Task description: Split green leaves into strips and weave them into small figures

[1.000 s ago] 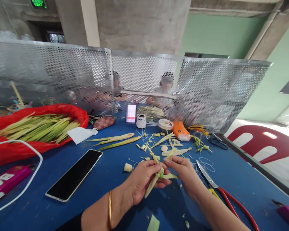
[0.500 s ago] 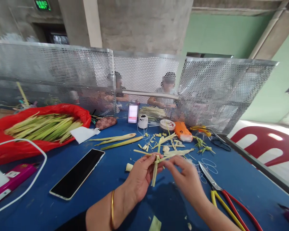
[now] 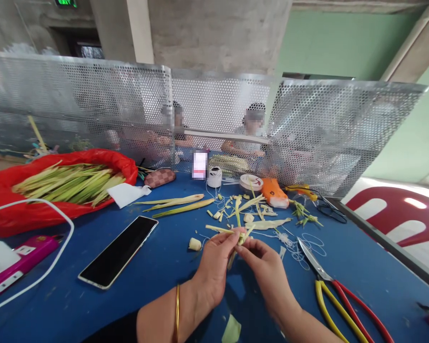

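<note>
Between my two hands is a small piece woven from pale green leaf strips [image 3: 241, 237], its loose ends sticking out up, left and right. My left hand [image 3: 218, 259] pinches it from the left, thumb on top. My right hand [image 3: 262, 262] has closed on its right side, thumb and index finger at the knot. The fingertips hide part of the weave. Just beyond lie leaf scraps [image 3: 271, 223] and cut stubs, with a thick pale stem piece [image 3: 195, 244] left of my left hand. Scissors [image 3: 321, 269] with red and yellow handles lie open at the right.
A red bag [image 3: 130, 166] of leaf strips stands at the left, near a phone [image 3: 117, 252] and a magenta power strip [image 3: 25, 259] with a white cable. Thread spool [image 3: 214, 179], tape roll [image 3: 250, 183] and orange packet [image 3: 274, 192] sit before a perforated metal screen [image 3: 218, 102]; people sit behind it.
My right hand has moved left to the woven piece and now grips it beside my left hand. The strip ends hanging below are now mostly hidden. The view has shifted slightly.
</note>
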Action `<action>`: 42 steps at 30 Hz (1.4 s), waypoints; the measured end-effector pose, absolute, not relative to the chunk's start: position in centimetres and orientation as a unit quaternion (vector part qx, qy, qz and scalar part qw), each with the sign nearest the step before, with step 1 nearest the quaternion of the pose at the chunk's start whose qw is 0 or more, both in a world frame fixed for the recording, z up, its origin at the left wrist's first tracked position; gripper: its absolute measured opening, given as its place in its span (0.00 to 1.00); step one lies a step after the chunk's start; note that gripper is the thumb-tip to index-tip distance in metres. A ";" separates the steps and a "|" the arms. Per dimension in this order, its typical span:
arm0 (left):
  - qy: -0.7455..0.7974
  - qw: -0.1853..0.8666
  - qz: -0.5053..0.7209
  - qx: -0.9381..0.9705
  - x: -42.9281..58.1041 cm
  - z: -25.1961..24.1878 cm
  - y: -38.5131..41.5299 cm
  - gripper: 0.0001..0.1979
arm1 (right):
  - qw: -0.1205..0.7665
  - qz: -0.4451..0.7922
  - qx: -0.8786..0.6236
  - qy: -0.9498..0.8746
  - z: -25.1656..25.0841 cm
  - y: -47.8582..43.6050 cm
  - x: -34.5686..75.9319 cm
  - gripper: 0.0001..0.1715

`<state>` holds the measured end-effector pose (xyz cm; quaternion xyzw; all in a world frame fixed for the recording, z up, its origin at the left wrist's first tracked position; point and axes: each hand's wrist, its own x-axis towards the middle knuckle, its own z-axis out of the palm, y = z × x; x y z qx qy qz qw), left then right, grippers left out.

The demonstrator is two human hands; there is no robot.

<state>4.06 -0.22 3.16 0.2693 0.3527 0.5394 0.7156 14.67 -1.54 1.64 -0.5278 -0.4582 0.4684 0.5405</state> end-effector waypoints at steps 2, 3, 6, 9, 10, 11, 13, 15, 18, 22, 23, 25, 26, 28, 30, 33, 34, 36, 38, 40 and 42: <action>0.361 0.707 0.540 0.280 4.1 3.2 -0.4 0.16 | 0.506 0.513 -0.520 -0.458 1.8 -1.6 14.8 0.23; 0.363 0.703 0.541 0.286 4.1 3.2 -0.4 0.16 | 0.494 0.529 -0.518 -0.455 1.8 -1.6 14.8 0.24; 0.361 0.692 0.550 0.298 3.9 3.4 -0.3 0.15 | 0.491 0.523 -0.516 -0.468 1.9 -1.6 15.0 0.24; 0.357 0.702 0.544 0.289 3.3 3.7 0.3 0.14 | 0.483 0.461 -0.507 -0.545 1.8 -1.5 15.2 0.23; 0.359 0.708 0.537 0.285 3.1 3.7 0.5 0.14 | 0.481 0.439 -0.501 -0.570 1.8 -1.5 15.2 0.22; 0.363 0.712 0.530 0.282 2.8 3.7 0.8 0.13 | 0.479 0.424 -0.494 -0.589 1.9 -1.5 15.2 0.22; 0.375 0.715 0.516 0.285 2.4 3.7 1.4 0.12 | 0.477 0.426 -0.476 -0.603 2.3 -1.7 15.1 0.20; 0.381 0.713 0.510 0.293 2.0 3.7 1.9 0.11 | 0.466 0.467 -0.460 -0.594 2.9 -2.1 15.1 0.19; 0.370 0.719 0.501 0.310 1.6 3.8 2.4 0.09 | 0.450 0.538 -0.431 -0.568 3.7 -2.5 15.1 0.15; 0.334 0.735 0.482 0.340 1.2 3.9 2.7 0.11 | 0.463 0.560 -0.423 -0.541 3.5 -2.5 15.3 0.13; 0.328 0.738 0.476 0.348 1.2 4.0 2.8 0.12 | 0.472 0.553 -0.430 -0.536 3.3 -2.4 15.3 0.13; 0.323 0.743 0.458 0.366 1.2 4.0 2.7 0.16 | 0.488 0.525 -0.441 -0.541 3.0 -2.3 15.3 0.14; 0.325 0.743 0.450 0.374 1.3 4.0 2.5 0.18 | 0.497 0.503 -0.440 -0.554 2.9 -2.3 15.3 0.15; 0.342 0.736 0.446 0.378 1.5 4.0 2.2 0.22 | 0.506 0.450 -0.427 -0.599 2.8 -2.3 15.2 0.17; 0.362 0.721 0.460 0.371 1.8 4.0 2.0 0.20 | 0.492 0.403 -0.406 -0.656 2.7 -2.4 15.0 0.17; 0.372 0.709 0.477 0.363 1.9 4.0 1.9 0.16 | 0.449 0.393 -0.407 -0.692 2.6 -2.3 14.9 0.17; 0.367 0.711 0.480 0.359 1.9 4.1 1.9 0.16 | 0.446 0.409 -0.428 -0.671 2.5 -2.1 15.0 0.19; 0.344 0.727 0.481 0.348 1.8 4.2 1.9 0.15 | 0.473 0.458 -0.481 -0.578 2.3 -1.6 15.2 0.21; 0.315 0.754 0.463 0.344 1.7 4.3 1.9 0.15 | 0.520 0.513 -0.500 -0.466 2.3 -1.1 15.5 0.21; 0.293 0.778 0.436 0.344 1.7 4.4 1.7 0.14 | 0.560 0.555 -0.472 -0.394 2.4 -0.8 15.7 0.20; 0.294 0.789 0.417 0.343 1.8 4.3 1.4 0.14 | 0.588 0.559 -0.450 -0.373 2.6 -0.7 15.7 0.20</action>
